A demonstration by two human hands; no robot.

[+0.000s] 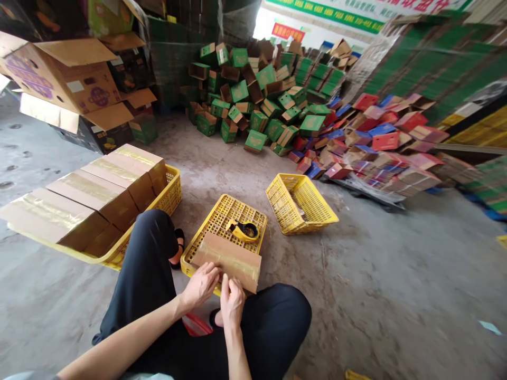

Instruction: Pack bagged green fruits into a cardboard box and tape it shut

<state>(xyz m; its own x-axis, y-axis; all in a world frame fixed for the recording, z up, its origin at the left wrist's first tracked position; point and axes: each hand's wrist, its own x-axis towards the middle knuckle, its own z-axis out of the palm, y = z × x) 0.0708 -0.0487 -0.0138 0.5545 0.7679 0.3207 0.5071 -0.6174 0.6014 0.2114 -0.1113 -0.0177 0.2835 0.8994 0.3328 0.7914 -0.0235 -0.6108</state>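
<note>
A small brown cardboard box [228, 258] with a strip of shiny yellowish tape along it lies on an upturned yellow plastic crate [216, 217], between my knees. My left hand [201, 285] has its fingers curled at the near edge of the box. Close beside it, my right hand [232, 298] is closed, thumb and fingers pinched at the same edge. What lies under the fingertips is hidden. Behind the box, on the same crate, rests a yellow tape dispenser [244, 230] with a dark centre.
At left, a long yellow crate [174, 192] holds several taped cardboard boxes [89, 187]. Another yellow crate [303, 203] stands on the floor to the right. Beyond are heaps of green cartons [257, 141] and red and blue cartons [386, 141]. Large fruit cartons [75, 79] are stacked back left.
</note>
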